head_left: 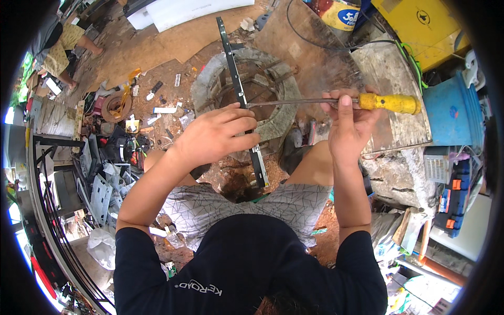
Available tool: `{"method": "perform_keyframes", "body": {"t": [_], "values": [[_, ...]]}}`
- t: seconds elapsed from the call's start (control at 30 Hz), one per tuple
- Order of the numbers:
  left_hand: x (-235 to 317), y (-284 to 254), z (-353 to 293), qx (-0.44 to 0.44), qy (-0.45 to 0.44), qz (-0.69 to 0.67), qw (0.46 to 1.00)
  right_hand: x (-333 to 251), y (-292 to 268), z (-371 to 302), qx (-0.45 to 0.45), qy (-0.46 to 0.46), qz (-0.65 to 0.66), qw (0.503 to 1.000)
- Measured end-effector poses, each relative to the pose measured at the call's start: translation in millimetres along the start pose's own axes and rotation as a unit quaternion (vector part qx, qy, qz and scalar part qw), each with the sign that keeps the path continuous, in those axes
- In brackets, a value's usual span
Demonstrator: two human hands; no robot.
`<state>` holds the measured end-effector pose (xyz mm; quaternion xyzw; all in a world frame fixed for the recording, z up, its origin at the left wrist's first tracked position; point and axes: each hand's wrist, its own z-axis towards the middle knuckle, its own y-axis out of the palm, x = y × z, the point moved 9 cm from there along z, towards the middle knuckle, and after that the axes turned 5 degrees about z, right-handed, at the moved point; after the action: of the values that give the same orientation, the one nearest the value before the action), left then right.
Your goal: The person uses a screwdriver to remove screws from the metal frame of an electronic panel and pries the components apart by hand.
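My left hand (219,130) is closed around the middle of a long, narrow black strip (231,59) with small metal bits along its edge. The strip stretches from between my knees up past a round concrete ring (202,89). In my right hand (349,128) is a screwdriver (391,102) with a yellow handle, its long shaft pointing left. The shaft's tip meets the strip just beside my left fingers. My right thumb and fingers grip where the handle joins the shaft.
Metal scraps (102,194) and broken parts heap on the left. A blue bucket (451,113), a yellow case (420,31) and a worn wooden board (391,79) stand at right. Another person's leg (86,44) shows at the upper left. Cardboard (142,47) covers the far ground.
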<state>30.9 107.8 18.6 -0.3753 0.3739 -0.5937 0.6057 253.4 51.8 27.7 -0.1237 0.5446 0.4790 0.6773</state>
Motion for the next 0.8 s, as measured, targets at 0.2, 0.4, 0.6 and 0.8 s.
{"method": "perform_keyframes", "body": {"t": [0.2, 0.4, 0.6, 0.8], "values": [[1, -3, 5, -0.001, 0.021, 0.016, 1.0, 23, -35, 4, 0.064, 0.009, 0.091, 0.994], [1, 0, 8, 0.024, 0.012, 0.014, 1.0, 46, -27, 20, 0.08, 0.009, 0.071, 0.994], [0, 1, 10, 0.036, 0.006, 0.015, 0.999, 80, -17, 52, 0.1, 0.032, 0.096, 0.99], [1, 1, 10, 0.044, 0.008, 0.03, 0.999, 98, -10, 59, 0.106, 0.04, 0.106, 0.988]]}}
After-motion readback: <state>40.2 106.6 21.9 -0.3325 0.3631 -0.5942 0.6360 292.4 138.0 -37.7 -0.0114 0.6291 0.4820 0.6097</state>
